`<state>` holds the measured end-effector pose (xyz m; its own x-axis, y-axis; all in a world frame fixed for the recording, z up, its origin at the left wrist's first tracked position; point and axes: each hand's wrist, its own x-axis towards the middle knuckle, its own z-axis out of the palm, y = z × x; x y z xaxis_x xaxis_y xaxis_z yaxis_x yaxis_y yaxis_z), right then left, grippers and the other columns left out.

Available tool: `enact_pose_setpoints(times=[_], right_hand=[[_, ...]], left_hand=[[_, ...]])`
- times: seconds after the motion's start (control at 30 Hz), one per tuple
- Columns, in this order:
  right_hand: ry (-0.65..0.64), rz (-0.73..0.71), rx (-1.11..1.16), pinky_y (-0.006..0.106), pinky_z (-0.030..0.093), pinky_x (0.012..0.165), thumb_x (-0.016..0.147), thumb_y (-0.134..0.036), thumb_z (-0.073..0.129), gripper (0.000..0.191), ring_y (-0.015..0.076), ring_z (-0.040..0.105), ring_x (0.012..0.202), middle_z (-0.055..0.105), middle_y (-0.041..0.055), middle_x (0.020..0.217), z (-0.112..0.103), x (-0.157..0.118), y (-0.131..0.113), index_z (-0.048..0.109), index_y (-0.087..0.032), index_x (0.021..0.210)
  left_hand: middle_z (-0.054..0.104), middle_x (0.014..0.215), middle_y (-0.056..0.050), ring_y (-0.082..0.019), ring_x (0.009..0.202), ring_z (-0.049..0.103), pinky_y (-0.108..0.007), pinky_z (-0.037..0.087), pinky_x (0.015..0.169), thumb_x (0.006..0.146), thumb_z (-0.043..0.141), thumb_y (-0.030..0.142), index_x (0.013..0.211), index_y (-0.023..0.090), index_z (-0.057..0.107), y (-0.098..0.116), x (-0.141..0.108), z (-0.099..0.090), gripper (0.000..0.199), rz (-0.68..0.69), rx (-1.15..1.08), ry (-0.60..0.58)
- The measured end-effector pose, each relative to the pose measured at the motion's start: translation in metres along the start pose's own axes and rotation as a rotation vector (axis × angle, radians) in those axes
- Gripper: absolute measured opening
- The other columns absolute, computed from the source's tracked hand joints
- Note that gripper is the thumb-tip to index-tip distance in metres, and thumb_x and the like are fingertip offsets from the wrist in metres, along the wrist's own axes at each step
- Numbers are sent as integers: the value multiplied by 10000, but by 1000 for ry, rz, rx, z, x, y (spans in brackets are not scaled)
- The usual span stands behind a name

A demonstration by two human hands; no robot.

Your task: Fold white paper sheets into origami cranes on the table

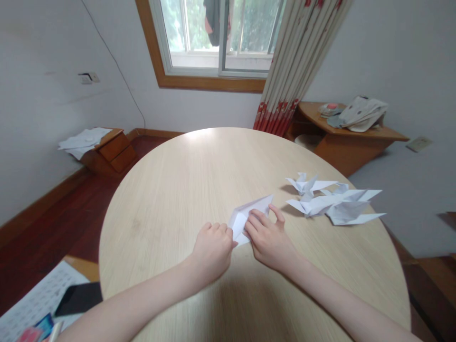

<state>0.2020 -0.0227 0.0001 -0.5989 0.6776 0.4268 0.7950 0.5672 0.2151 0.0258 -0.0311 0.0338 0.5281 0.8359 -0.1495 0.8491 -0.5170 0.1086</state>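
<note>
A partly folded sheet of white paper (241, 219) lies on the round wooden table (171, 190), between my two hands. My left hand (213, 247) is closed, its curled fingers gripping the paper's left edge. On the paper's right part rests my right hand (267, 235), its fingers spread and pressing down on the surface. The far right corner of the sheet rises to a point beyond my right fingers. Several folded white paper birds (331, 202) stand close together on the table to the right of my right hand.
At the lower left, a dark phone (80, 298) lies on a printed sheet (33, 297) beside the table. A wooden desk (342, 147) with a cloth bag (363, 114) stands at the back right. A small cabinet (114, 149) with papers sits at the left wall.
</note>
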Motion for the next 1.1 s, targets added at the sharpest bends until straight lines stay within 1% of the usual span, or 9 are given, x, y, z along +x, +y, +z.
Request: enact_pose_setpoints(times=[0.17, 0.33, 0.43, 0.53, 0.67, 0.87, 0.97, 1.03, 1.1], right_hand=[[-8, -12, -1, 502, 83, 1074, 805, -114, 525, 108, 248, 499, 1109, 671, 69, 874, 2, 0, -1, 610, -170, 768], [-22, -13, 5, 496, 76, 1076, 756, -73, 518, 145, 248, 491, 1115, 670, 62, 870, -1, 0, -1, 619, -172, 789], [-28, -18, 4, 496, 70, 1074, 712, -51, 519, 185, 254, 486, 1116, 669, 62, 876, -2, 1, -1, 623, -177, 798], [-29, -20, 8, 496, 64, 1075, 689, -44, 515, 202, 256, 486, 1109, 665, 65, 865, -1, 1, -1, 622, -182, 791], [-21, -18, 11, 495, 59, 1080, 684, -40, 509, 213, 254, 481, 1113, 669, 70, 869, -1, 1, -1, 622, -182, 794], [-1, -27, 8, 494, 63, 1082, 681, -42, 499, 208, 249, 488, 1104, 667, 70, 858, -2, 1, 0, 615, -181, 782], [-8, -26, 4, 494, 64, 1082, 679, -42, 505, 206, 252, 492, 1100, 666, 66, 857, -2, 1, 0, 618, -182, 781], [-9, -26, 1, 496, 64, 1081, 679, -38, 506, 215, 255, 494, 1103, 667, 63, 860, -2, 1, -1, 621, -187, 783], [-1, -30, 2, 499, 66, 1081, 681, -34, 505, 219, 256, 494, 1104, 666, 63, 864, -2, 1, -1, 623, -187, 783]], left_hand=[[673, 946, -128, -284, 905, 638, -406, 449, 768, 941, 483, 215, 937, 107, 628, -5, 0, -3, 180, 10, -18, -17], [668, 948, -81, -256, 918, 630, -367, 420, 755, 903, 568, 231, 914, 151, 616, -20, 3, -4, 94, 43, -102, -55], [659, 885, -27, -211, 873, 620, -320, 392, 728, 870, 622, 255, 834, 184, 618, -31, 7, -4, 80, 63, -210, -78], [645, 828, 6, -168, 788, 600, -278, 365, 684, 831, 677, 261, 806, 193, 628, -37, 11, -6, 87, 59, -289, -103], [614, 757, 27, -127, 672, 549, -244, 334, 618, 799, 713, 256, 787, 190, 652, -39, 13, -10, 91, 40, -342, -141], [560, 689, 58, -98, 612, 508, -215, 312, 577, 726, 776, 209, 802, 191, 661, -42, 15, -10, 139, 45, -419, -169], [547, 678, 61, -95, 606, 498, -209, 311, 564, 706, 797, 227, 810, 190, 670, -45, 16, -11, 168, 50, -435, -193], [559, 695, 51, -102, 627, 509, -214, 327, 579, 717, 795, 272, 798, 186, 678, -47, 16, -13, 166, 85, -431, -193], [579, 722, 34, -113, 665, 532, -224, 352, 614, 768, 756, 311, 778, 181, 686, -47, 15, -16, 148, 149, -428, -154]])
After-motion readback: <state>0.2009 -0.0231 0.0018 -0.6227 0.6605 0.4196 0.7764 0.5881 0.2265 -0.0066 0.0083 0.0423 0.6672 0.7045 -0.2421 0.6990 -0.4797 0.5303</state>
